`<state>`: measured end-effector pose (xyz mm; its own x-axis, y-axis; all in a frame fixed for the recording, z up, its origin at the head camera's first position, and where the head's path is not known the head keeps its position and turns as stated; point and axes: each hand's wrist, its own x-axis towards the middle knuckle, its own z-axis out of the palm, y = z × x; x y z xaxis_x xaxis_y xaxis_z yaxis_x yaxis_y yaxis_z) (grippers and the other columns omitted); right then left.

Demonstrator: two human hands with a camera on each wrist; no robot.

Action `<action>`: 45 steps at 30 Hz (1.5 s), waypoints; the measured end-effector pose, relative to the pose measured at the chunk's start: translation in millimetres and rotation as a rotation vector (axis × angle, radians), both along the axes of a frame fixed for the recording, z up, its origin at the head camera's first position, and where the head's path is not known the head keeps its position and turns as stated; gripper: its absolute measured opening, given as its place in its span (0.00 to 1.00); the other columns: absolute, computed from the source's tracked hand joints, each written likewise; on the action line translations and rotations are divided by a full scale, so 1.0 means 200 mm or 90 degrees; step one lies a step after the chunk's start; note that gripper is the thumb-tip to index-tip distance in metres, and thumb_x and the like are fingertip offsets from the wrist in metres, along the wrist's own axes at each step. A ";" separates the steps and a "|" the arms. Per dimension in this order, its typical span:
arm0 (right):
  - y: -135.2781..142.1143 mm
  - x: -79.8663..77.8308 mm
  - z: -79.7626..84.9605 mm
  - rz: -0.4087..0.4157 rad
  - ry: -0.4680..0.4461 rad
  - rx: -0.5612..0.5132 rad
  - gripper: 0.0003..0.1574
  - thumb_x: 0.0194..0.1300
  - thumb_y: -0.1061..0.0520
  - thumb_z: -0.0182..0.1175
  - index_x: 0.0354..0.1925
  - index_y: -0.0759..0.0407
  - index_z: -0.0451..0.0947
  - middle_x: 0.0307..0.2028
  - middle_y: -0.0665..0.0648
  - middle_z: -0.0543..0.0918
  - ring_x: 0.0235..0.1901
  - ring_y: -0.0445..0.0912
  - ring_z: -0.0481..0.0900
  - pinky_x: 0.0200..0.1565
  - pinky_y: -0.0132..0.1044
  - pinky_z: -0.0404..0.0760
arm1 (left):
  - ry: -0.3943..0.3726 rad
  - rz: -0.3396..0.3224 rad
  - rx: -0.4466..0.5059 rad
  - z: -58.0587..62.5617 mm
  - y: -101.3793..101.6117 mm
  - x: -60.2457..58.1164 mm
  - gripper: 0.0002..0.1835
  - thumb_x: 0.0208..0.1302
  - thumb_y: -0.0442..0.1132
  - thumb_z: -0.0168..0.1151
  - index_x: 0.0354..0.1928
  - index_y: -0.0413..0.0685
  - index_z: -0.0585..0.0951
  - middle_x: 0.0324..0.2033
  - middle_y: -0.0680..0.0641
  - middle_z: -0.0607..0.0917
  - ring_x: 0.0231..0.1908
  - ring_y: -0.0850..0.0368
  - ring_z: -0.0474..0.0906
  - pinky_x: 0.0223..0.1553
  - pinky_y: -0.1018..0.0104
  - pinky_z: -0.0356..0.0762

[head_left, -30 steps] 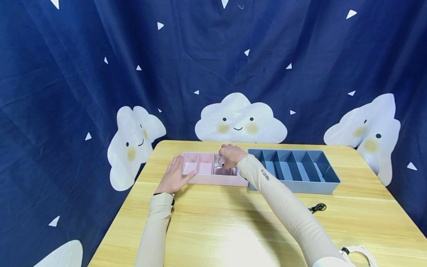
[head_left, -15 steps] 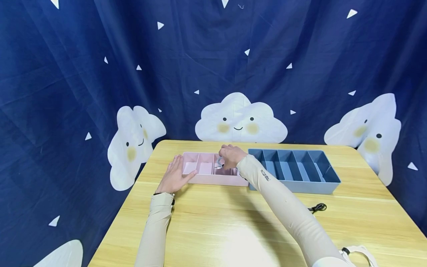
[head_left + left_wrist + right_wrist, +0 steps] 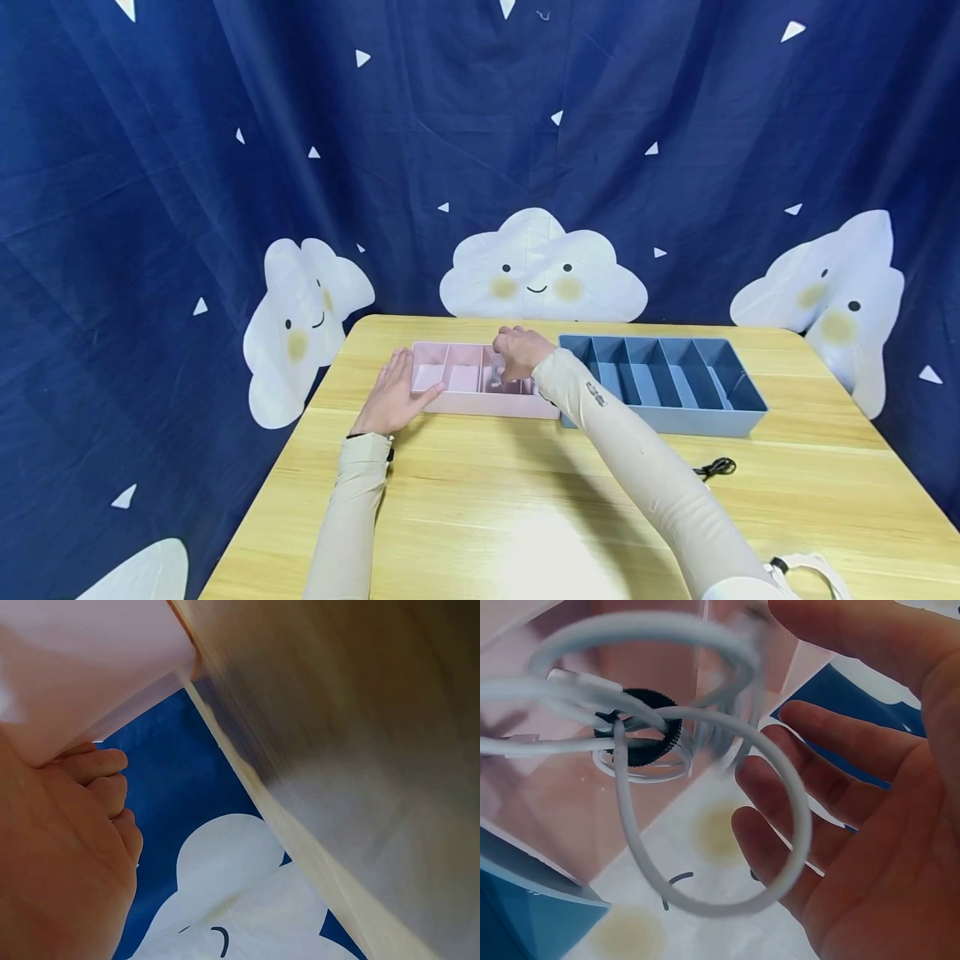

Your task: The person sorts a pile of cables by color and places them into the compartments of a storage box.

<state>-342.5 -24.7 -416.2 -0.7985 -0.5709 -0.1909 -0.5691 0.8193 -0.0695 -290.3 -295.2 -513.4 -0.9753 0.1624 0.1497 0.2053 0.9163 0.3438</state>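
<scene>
My left hand (image 3: 390, 396) rests against the left end of a pink divided organizer box (image 3: 487, 406), straight fingers along its side and thumb over the front rim. In the left wrist view, its fingertips show beside the pink wall. Above the box's right half is my right hand (image 3: 519, 354), palm down. The right wrist view shows its fingers (image 3: 832, 787) spread apart beside a coiled white cable (image 3: 801, 825), bound by a black toothed tie (image 3: 660, 754). No finger curls round the cable, whose blurred loops hang at one of the pink compartments.
A larger blue divided box (image 3: 667, 419) stands to the right, close against the pink one. In front of it lies a bundled black cable (image 3: 720, 467). A white strap (image 3: 813, 565) is at the table's lower right. A dark blue curtain (image 3: 405, 167) hangs behind.
My right hand has let go of the white cable, which has dropped lower in the pink compartment and blurred. The left hand and both boxes have stayed in place.
</scene>
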 end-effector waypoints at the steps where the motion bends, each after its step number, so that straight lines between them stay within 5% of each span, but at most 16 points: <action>1: 0.00 0.00 0.00 0.002 0.002 0.000 0.26 0.52 0.50 0.74 0.49 0.57 0.81 0.52 0.55 0.78 0.51 0.52 0.75 0.56 0.46 0.79 | 0.000 -0.001 0.000 0.00 0.00 0.00 0.57 0.65 0.75 0.43 0.76 0.34 0.48 0.77 0.35 0.51 0.79 0.41 0.42 0.78 0.43 0.46; 23: 0.07 0.03 0.05 0.003 0.012 -0.038 0.38 0.53 0.44 0.74 0.57 0.60 0.78 0.55 0.57 0.78 0.55 0.55 0.75 0.58 0.49 0.79 | -0.002 -0.002 0.008 -0.01 0.01 0.00 0.58 0.63 0.76 0.43 0.76 0.33 0.48 0.77 0.36 0.50 0.79 0.42 0.41 0.78 0.44 0.43; 45: 0.38 0.13 0.14 -0.004 0.042 -0.107 0.33 0.62 0.50 0.67 0.61 0.64 0.76 0.59 0.62 0.78 0.60 0.58 0.75 0.66 0.53 0.72 | -0.006 0.001 0.010 0.00 0.01 0.01 0.57 0.64 0.75 0.43 0.76 0.34 0.47 0.78 0.36 0.49 0.79 0.42 0.40 0.78 0.44 0.43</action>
<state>-316.8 52.2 -387.9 -0.8100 -0.5851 -0.0405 -0.5716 0.8030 -0.1688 -288.9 -293.7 -514.0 -0.9769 0.1590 0.1426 0.2009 0.9109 0.3603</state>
